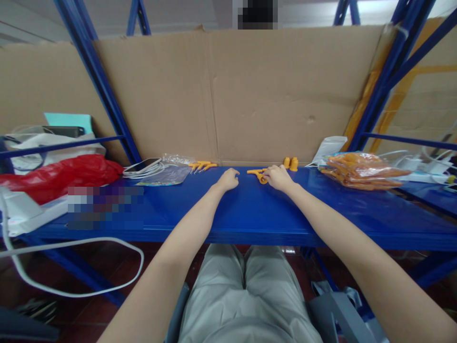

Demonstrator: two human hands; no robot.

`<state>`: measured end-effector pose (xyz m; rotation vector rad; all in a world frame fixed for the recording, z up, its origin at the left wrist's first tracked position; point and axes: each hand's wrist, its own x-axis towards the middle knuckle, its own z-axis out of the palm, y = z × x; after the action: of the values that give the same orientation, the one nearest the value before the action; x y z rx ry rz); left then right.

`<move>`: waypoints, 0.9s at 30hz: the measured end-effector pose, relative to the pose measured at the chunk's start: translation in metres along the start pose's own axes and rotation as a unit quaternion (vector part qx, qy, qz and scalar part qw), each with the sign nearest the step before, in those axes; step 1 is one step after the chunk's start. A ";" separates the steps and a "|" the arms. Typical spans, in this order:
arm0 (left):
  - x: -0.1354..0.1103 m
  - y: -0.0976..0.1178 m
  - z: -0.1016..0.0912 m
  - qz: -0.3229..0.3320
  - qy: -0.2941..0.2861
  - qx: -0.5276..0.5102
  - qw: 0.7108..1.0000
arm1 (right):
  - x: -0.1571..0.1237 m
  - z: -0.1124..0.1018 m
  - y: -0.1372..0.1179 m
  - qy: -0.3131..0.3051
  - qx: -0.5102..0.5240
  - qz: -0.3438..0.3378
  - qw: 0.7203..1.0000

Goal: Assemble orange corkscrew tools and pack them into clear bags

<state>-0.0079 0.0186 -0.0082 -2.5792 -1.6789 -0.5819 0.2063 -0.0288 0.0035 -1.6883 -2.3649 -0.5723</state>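
My right hand (279, 178) has its fingertips closed on an orange plastic piece with a round ring end (263, 179), low over the blue tabletop (246, 209). Beside it, a thin orange strip (254, 171) reaches left; whether it is a separate part I cannot tell. My left hand (228, 180) rests near the table, fingers bent, thumb and forefinger apart, nothing visible between them. Left of that hand lie several orange handles with metal spirals (203, 166), resembling corkscrews. Two small orange cap-like parts (290, 164) stand behind my right hand.
A cardboard panel (271, 95) closes off the back between blue posts. To the right lies a clear bag of orange pieces (364, 170). On the left are a phone (143, 165), white cable (152, 170), a flat plastic bag (167, 176) and a red bag (67, 175).
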 end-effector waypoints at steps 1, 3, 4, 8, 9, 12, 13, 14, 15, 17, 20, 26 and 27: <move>0.001 -0.001 0.000 -0.014 -0.002 0.002 1.000 | 0.000 -0.001 -0.001 -0.004 -0.005 0.000 1.000; 0.002 -0.003 0.000 -0.049 -0.002 0.003 0.999 | 0.000 -0.003 -0.004 -0.011 -0.014 -0.001 1.000; 0.002 -0.004 -0.001 -0.072 0.001 0.002 0.997 | 0.000 -0.004 -0.005 -0.013 -0.018 -0.001 1.000; -0.002 -0.017 -0.007 -0.211 0.031 0.003 0.977 | -0.001 -0.008 -0.009 -0.020 -0.023 0.005 1.000; -0.004 -0.022 -0.008 -0.248 0.044 0.001 0.968 | -0.002 -0.009 -0.009 -0.020 -0.022 0.008 1.000; -0.009 -0.040 -0.010 -0.339 0.070 -0.011 0.938 | -0.004 -0.011 -0.009 -0.017 -0.013 0.014 1.000; -0.009 -0.046 -0.010 -0.360 0.066 -0.015 0.931 | -0.004 -0.011 -0.009 -0.016 -0.009 0.014 1.000; -0.010 -0.050 -0.010 -0.371 0.057 -0.014 0.927 | -0.005 -0.011 -0.008 -0.016 -0.005 0.015 1.000; -0.010 -0.054 -0.010 -0.378 0.044 -0.012 0.925 | -0.005 -0.011 -0.007 -0.016 0.000 0.015 1.000; -0.009 -0.057 -0.009 -0.380 0.026 -0.006 0.925 | -0.005 -0.011 -0.005 -0.014 0.011 0.017 1.000; -0.007 -0.058 -0.010 -0.374 0.012 -0.001 0.927 | -0.005 -0.010 -0.002 -0.006 0.027 0.023 0.999; -0.005 -0.061 -0.010 -0.357 0.013 -0.008 0.934 | -0.004 -0.008 0.001 -0.005 0.051 0.028 0.998; -0.005 -0.063 -0.009 -0.354 0.018 -0.008 0.935 | -0.004 -0.008 0.001 -0.006 0.055 0.027 0.998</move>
<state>-0.0679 0.0392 -0.0129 -1.8818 -2.5832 -0.6331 0.2078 -0.0350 0.0097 -1.7055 -2.3065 -0.4174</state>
